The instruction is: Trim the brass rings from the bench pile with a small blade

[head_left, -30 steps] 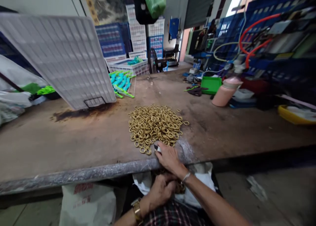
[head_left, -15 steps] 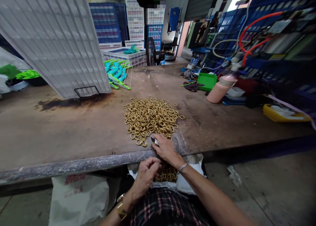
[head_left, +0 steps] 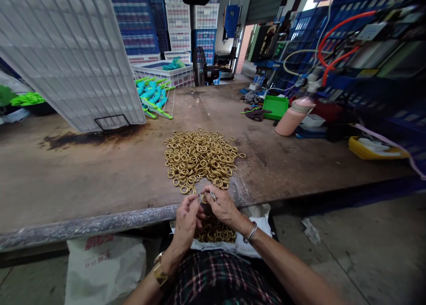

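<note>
My left hand (head_left: 187, 217) is closed in a pinch above the table's front edge. Its fingertips meet a gold-coloured ring (head_left: 203, 199) between my two hands. My right hand (head_left: 224, 206) is closed around a small tool with a shiny metal part (head_left: 213, 196); its exact kind is hidden by the fingers. Right fingertips also lie against the ring. Just beyond is a loose pile of gold-coloured rings (head_left: 201, 156) on the table (head_left: 116, 176). Below my hands, more rings (head_left: 218, 232) lie in an open white sack (head_left: 258, 227) at my lap.
A large white ribbed plastic panel (head_left: 76, 61) stands at the left, with teal and green plastic pieces (head_left: 155, 96) beside it. At right are a green tray (head_left: 275, 107), a pink bottle (head_left: 294, 118) and a yellow tray (head_left: 372, 149). Stacked crates (head_left: 135, 25) and a fan (head_left: 201, 67) stand behind.
My left hand has risen from beside the sack to meet my right hand. A ring now shows between their fingertips; my right hand has drawn slightly back from the pile.
</note>
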### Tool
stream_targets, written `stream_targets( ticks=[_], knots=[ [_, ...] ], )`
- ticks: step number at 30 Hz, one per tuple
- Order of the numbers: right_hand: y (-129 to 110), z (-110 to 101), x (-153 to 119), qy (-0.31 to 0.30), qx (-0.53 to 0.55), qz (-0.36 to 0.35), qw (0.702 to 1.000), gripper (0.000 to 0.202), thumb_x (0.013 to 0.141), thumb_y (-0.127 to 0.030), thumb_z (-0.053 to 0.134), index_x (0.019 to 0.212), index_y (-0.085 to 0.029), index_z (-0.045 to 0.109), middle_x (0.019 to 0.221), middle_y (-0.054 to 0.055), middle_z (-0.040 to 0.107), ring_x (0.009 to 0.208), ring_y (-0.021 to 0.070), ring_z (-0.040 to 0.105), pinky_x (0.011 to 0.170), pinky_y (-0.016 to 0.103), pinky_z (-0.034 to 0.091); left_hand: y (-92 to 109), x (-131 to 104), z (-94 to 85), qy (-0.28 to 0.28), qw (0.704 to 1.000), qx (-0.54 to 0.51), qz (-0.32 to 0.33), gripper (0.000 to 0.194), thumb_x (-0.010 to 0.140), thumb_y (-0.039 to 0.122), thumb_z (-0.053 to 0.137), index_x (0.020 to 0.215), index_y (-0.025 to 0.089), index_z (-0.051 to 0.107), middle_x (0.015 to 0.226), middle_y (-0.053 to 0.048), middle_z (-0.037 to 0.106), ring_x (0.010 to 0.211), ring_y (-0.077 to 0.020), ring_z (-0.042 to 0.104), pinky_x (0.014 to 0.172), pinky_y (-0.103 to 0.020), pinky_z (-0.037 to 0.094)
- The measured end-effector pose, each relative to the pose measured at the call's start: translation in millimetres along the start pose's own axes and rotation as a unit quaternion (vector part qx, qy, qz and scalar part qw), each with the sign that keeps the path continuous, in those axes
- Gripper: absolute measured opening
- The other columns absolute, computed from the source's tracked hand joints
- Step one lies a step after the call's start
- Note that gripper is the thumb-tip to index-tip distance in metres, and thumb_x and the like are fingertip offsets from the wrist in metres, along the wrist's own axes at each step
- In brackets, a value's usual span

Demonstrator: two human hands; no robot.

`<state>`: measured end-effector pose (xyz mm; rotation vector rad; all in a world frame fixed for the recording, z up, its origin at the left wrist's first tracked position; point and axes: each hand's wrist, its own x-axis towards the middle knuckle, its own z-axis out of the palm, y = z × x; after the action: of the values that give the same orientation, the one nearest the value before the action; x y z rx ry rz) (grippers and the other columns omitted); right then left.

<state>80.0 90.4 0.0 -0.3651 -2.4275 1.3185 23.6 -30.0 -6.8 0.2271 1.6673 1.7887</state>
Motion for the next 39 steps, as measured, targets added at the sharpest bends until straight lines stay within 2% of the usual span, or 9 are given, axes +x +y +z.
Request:
stream_targets(
  ticks=[3,7,11,16,24,28,33,36,39],
  knots=[
    [-4.8,3.1,-5.3,-0.008,0.000,-0.001,1.000,0.017,0.085,-0.020,0.037,0.090,-0.018,0.053,0.074,-0.001,0.056,0.068,0.0116,0.050,0.065,0.022,0.039,3.3,1.0,2.3,-0.016,0.999,0.047,0.013,0.036,0.070,0.048,0.058,0.084,0.015,0.054,0.053,0.005,0.050,0.041,-0.0072,0.044,0.036,-0.017,0.032],
    [-5.2,7.2,-5.9,-0.005,0.016,0.011,1.000,0.016,0.084,-0.021,0.039,0.089,-0.017,0.053,0.077,0.000,0.056,0.070,0.0114,0.050,0.067,0.022,0.039,3.6,1.4,2.5,0.010,0.987,0.116,0.109,0.021,0.074,0.037,0.057,0.070,0.016,0.055,0.055,0.004,0.051,0.049,-0.0088,0.046,0.048,-0.020,0.038],
    [-2.5,8.8,-2.7,0.003,0.042,0.058,0.997,0.016,0.083,-0.026,0.042,0.081,-0.017,0.054,0.071,-0.002,0.054,0.067,0.0106,0.048,0.063,0.021,0.037,-1.4,2.9,-3.1,0.044,0.963,0.196,0.182,0.013,0.078,0.029,0.052,0.073,0.018,0.054,0.063,0.002,0.055,0.058,-0.0116,0.051,0.058,-0.022,0.040],
    [-6.0,3.5,-1.0,-0.022,0.114,0.126,0.985,0.027,0.085,-0.028,0.038,0.062,-0.017,0.048,0.053,-0.005,0.046,0.052,0.0086,0.042,0.054,0.020,0.034,-5.3,4.6,-8.8,0.059,0.939,0.259,0.219,0.011,0.080,0.027,0.050,0.075,0.019,0.054,0.066,0.001,0.057,0.062,-0.0133,0.052,0.062,-0.024,0.040],
    [-10.5,1.6,2.2,-0.034,0.127,0.125,0.983,0.028,0.083,-0.030,0.042,0.059,-0.017,0.046,0.053,-0.005,0.044,0.052,0.0079,0.040,0.053,0.020,0.033,-5.0,7.3,-6.3,0.046,0.925,0.276,0.257,0.010,0.078,0.027,0.052,0.076,0.019,0.058,0.070,-0.001,0.059,0.065,-0.0150,0.054,0.066,-0.026,0.041],
    [-6.6,4.8,3.3,-0.019,0.121,0.118,0.985,0.021,0.080,-0.026,0.043,0.062,-0.017,0.048,0.056,-0.005,0.046,0.055,0.0083,0.042,0.054,0.020,0.034,0.7,4.9,-4.9,0.007,0.951,0.218,0.221,0.013,0.079,0.029,0.052,0.074,0.019,0.057,0.068,0.000,0.059,0.064,-0.0138,0.053,0.064,-0.025,0.041],
    [-2.4,7.5,2.4,-0.016,0.128,0.108,0.986,0.024,0.081,-0.026,0.041,0.059,-0.017,0.046,0.054,-0.005,0.046,0.053,0.0084,0.043,0.054,0.020,0.034,8.0,1.4,-2.5,-0.050,0.986,0.114,0.113,0.021,0.077,0.038,0.053,0.070,0.018,0.051,0.059,0.004,0.053,0.050,-0.0089,0.047,0.049,-0.020,0.039],
    [-3.3,5.9,2.0,-0.027,0.147,0.116,0.982,0.024,0.082,-0.028,0.041,0.061,-0.018,0.046,0.053,-0.005,0.047,0.052,0.0086,0.043,0.052,0.020,0.034,9.6,1.0,-2.9,-0.084,0.994,0.064,0.028,0.028,0.074,0.044,0.056,0.073,0.018,0.048,0.059,0.004,0.053,0.043,-0.0068,0.045,0.041,-0.018,0.035],
    [-7.0,2.7,1.5,-0.031,0.168,0.119,0.978,0.025,0.083,-0.029,0.041,0.061,-0.018,0.046,0.053,-0.005,0.048,0.052,0.0083,0.044,0.053,0.020,0.036,9.6,1.0,-4.1,-0.115,0.993,0.011,-0.017,0.032,0.073,0.048,0.056,0.077,0.018,0.047,0.062,0.003,0.053,0.045,-0.0065,0.047,0.040,-0.017,0.035]
  ],
)
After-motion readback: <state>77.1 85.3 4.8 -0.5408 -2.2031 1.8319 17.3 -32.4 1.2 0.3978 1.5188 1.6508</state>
